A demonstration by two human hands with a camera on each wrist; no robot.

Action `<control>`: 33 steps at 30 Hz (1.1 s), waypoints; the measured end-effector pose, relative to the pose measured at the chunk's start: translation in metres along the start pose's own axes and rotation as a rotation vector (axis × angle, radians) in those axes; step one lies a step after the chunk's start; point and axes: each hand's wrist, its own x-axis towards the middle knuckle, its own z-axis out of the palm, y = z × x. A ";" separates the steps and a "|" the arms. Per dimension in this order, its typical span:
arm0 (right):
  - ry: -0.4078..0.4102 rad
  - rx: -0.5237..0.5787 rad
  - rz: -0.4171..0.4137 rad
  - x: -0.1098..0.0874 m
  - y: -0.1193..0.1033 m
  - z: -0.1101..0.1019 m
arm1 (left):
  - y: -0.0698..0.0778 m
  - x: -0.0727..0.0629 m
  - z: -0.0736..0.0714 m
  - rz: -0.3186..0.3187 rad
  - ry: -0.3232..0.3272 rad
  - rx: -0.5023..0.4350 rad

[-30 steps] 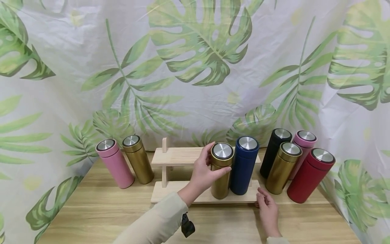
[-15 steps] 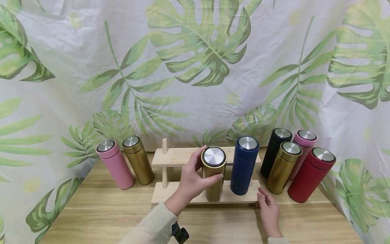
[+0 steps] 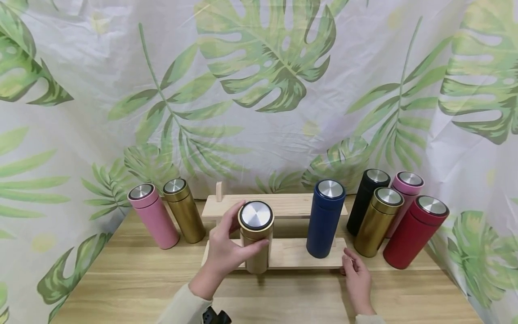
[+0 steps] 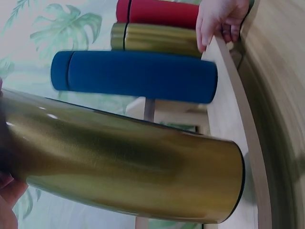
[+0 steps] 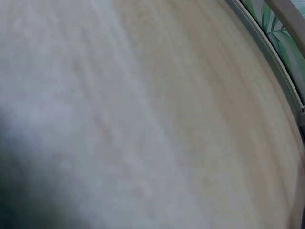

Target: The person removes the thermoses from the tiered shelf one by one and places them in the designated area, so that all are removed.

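My left hand (image 3: 224, 252) grips a gold thermos bottle (image 3: 256, 252) with a silver-topped lid round its upper part. The bottle is nearly upright, and its base overlaps the front edge of the wooden two-tier shelf's lower board (image 3: 291, 253). In the left wrist view the gold body fills the foreground, slightly tilted, base close over the board. A blue thermos (image 3: 323, 225) stands on the board's right part. At the board's right end my right hand (image 3: 358, 281) holds the corner, fingers curled at the edge (image 4: 217, 21). The right wrist view shows mostly blurred wood.
On the left of the table (image 3: 121, 288) stand a pink thermos (image 3: 155, 220) and another gold one (image 3: 186, 216). Right of the shelf is a close group: black (image 3: 361, 207), gold (image 3: 376, 229), pink (image 3: 404, 191) and red (image 3: 413, 238) thermoses. A leaf-print cloth (image 3: 275, 112) hangs behind.
My left hand has carried the gold thermos leftward and a little toward me, away from the blue one, widening the gap between them. My right hand has stayed at the shelf's end.
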 end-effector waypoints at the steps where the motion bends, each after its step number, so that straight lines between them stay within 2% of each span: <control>1: 0.000 0.000 -0.001 0.000 0.000 0.000 | 0.000 -0.001 -0.004 0.002 0.012 0.009; 8: -0.006 0.009 0.004 0.003 0.004 0.001 | -0.008 -0.006 -0.033 0.042 0.114 0.091; 13: -0.001 0.018 0.012 0.003 0.004 0.000 | -0.014 -0.010 -0.054 0.043 0.163 0.170; 18: 0.000 -0.003 0.002 0.000 0.001 0.001 | -0.018 -0.015 -0.075 0.008 0.221 0.226; 24: 0.002 -0.019 -0.003 -0.002 -0.001 0.000 | -0.021 -0.023 -0.097 -0.076 0.300 0.332; 30: -0.006 -0.027 -0.006 -0.001 0.001 0.000 | -0.033 -0.030 -0.111 -0.084 0.345 0.387; 33: -0.007 -0.020 -0.002 -0.001 0.001 -0.001 | -0.038 -0.035 -0.115 -0.115 0.367 0.405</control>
